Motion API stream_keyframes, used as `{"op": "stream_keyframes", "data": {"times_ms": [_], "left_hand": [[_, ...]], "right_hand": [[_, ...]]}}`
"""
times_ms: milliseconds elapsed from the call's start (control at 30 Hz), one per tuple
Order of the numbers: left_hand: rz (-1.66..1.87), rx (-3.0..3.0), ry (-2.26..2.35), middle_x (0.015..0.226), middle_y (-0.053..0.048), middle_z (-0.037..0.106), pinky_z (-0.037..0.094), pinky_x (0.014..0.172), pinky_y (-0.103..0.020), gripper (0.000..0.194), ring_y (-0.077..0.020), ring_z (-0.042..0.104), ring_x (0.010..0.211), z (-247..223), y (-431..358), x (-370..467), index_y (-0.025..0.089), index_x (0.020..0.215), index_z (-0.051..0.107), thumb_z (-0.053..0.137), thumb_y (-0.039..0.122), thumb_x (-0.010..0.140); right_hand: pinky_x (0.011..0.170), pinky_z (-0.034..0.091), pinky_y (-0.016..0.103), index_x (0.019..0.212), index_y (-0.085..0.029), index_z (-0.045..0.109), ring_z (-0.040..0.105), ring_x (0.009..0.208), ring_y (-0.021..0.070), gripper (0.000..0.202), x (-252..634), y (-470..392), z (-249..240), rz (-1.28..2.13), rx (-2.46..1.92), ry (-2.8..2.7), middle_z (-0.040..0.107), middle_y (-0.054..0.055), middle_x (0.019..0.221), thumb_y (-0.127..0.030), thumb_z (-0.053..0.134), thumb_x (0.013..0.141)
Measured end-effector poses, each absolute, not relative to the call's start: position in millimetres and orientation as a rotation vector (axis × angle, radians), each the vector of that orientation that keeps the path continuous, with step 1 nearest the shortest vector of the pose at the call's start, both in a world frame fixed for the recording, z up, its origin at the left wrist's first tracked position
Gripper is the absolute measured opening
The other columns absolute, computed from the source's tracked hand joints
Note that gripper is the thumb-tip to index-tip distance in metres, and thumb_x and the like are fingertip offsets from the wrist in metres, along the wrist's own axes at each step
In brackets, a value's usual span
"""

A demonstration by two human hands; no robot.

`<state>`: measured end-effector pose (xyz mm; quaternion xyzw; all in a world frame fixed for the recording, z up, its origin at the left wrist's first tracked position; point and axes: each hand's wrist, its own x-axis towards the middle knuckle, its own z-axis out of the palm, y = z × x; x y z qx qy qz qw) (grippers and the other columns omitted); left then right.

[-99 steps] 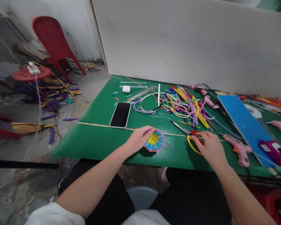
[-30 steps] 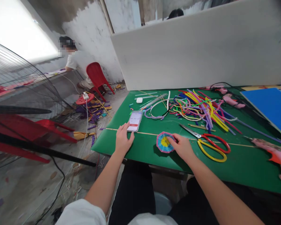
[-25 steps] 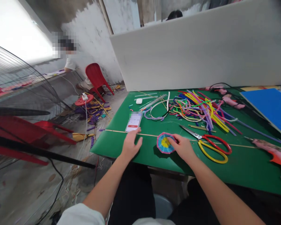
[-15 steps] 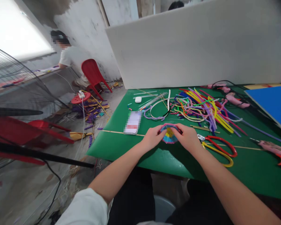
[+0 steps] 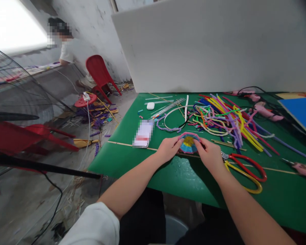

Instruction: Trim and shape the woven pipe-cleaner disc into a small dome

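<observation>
The left hand (image 5: 167,148) and the right hand (image 5: 211,156) both hold the small round woven piece (image 5: 189,143), pinched between thumbs and fingers at its two sides. This piece has a yellow middle, then blue, and a pink rim; it is above the green table (image 5: 127,170), near the front edge. The scissors (image 5: 251,166) lie beside the right hand. The phone (image 5: 143,133) lies toward the left edge, and the pile of pipe cleaners (image 5: 219,119) is behind the right hand.

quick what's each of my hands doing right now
Left hand: closed, holding one side of the yellow, blue and pink disc.
Right hand: closed, holding the disc's other side.
</observation>
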<state>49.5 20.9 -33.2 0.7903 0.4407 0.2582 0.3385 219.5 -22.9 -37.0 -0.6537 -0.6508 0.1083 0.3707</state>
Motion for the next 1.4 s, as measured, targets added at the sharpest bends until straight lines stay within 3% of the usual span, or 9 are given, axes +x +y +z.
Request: {"op": "stream_keyframes", "data": {"times_ms": [367, 600, 767, 933, 1033, 1133, 1400], "left_hand": [[0.753, 2.221, 1.211, 0.086, -0.005, 0.068, 0.044, 0.067, -0.024, 0.045, -0.0162, 0.062, 0.076, -32, 19, 50, 0.02, 0.121, 0.052, 0.026, 0.038, 0.09], [0.759, 2.185, 1.17, 0.082, -0.006, 0.067, 0.045, 0.069, -0.027, 0.045, -0.0177, 0.061, 0.075, -32, 19, 52, 0.017, 0.117, 0.055, 0.028, 0.039, 0.089], [0.719, 1.57, 0.924, 0.067, -0.004, 0.064, 0.048, 0.052, -0.025, 0.05, -0.0159, 0.06, 0.06, -31, 21, 53, 0.013, 0.108, 0.058, 0.027, 0.047, 0.087], [0.714, 1.295, 0.79, 0.067, -0.006, 0.065, 0.048, 0.046, -0.025, 0.045, -0.0173, 0.062, 0.058, -33, 25, 53, 0.012, 0.093, 0.06, 0.043, 0.052, 0.08], [0.656, 1.191, 0.725, 0.067, -0.009, 0.066, 0.047, 0.044, -0.025, 0.055, -0.0188, 0.063, 0.057, -33, 26, 53, 0.01, 0.088, 0.061, 0.041, 0.06, 0.077], [0.584, 1.116, 0.63, 0.072, -0.012, 0.067, 0.048, 0.044, -0.025, 0.067, -0.0206, 0.064, 0.059, -32, 27, 53, 0.01, 0.096, 0.059, 0.031, 0.068, 0.076], [0.553, 1.089, 0.585, 0.079, -0.014, 0.067, 0.05, 0.046, -0.026, 0.048, -0.0209, 0.065, 0.063, -34, 28, 54, 0.011, 0.104, 0.056, 0.036, 0.05, 0.084]], "right_hand": [[0.052, 0.036, 0.024, 0.083, -0.017, 0.067, 0.055, 0.055, 0.0158, 0.037, 219, -18, -38, 0.416, -1.662, -1.615, 0.065, 0.005, 0.064, -0.043, 0.041, 0.084], [0.053, 0.038, 0.025, 0.087, -0.015, 0.067, 0.055, 0.056, 0.0164, 0.039, 221, -16, -37, 0.515, -1.636, -1.522, 0.065, 0.005, 0.064, -0.044, 0.042, 0.082], [0.051, 0.037, 0.023, 0.084, -0.015, 0.067, 0.052, 0.054, 0.0144, 0.039, 221, -16, -34, 0.608, -1.626, -1.425, 0.063, 0.003, 0.062, -0.046, 0.044, 0.08], [0.049, 0.035, 0.022, 0.078, -0.013, 0.066, 0.047, 0.052, 0.0122, 0.038, 218, -17, -32, 0.589, -1.592, -1.379, 0.057, 0.001, 0.057, -0.045, 0.046, 0.079], [0.047, 0.034, 0.021, 0.074, -0.013, 0.064, 0.044, 0.05, 0.0104, 0.037, 217, -19, -29, 0.606, -1.537, -1.361, 0.051, -0.001, 0.053, -0.044, 0.045, 0.08], [0.046, 0.034, 0.02, 0.071, -0.014, 0.062, 0.042, 0.048, 0.0095, 0.034, 217, -21, -27, 0.648, -1.509, -1.332, 0.047, -0.002, 0.051, -0.043, 0.046, 0.08], [0.047, 0.032, 0.02, 0.071, -0.015, 0.061, 0.04, 0.049, 0.0091, 0.031, 217, -23, -28, 0.584, -1.527, -1.35, 0.047, -0.002, 0.052, -0.039, 0.045, 0.081]]}}
